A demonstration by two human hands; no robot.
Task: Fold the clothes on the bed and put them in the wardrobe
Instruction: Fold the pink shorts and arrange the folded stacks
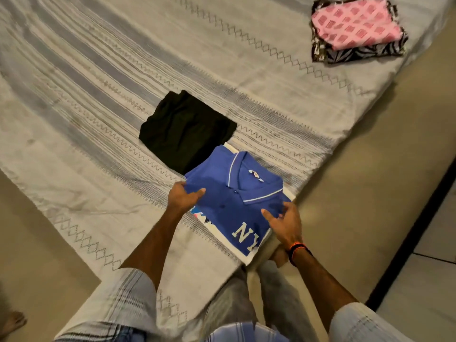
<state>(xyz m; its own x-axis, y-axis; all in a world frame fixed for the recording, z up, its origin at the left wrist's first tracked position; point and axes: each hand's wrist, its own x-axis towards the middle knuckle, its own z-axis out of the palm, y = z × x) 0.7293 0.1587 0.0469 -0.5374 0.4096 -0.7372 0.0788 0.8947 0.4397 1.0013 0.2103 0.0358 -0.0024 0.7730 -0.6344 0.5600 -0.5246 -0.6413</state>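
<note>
**Blue polo folded, wardrobe trip still to come**

Striped bedspread is covering the bed, w/ beige floor showing at the right. Three bundles are lying folded: a pink patterned stack near the far corner, a black garment mid-bed, and the blue polo shirt at the near edge, just touching the black one. Folding is looking nearly done; nothing is in the wardrobe yet, and no wardrobe is in view. Left hand is pinching the polo's left edge, thumb on top. Right hand is gripping its right side, fingers curled on the fabric. Polo is sitting collar-up, buttoned, white "NY" lettering showing, a neat rectangle.
</note>
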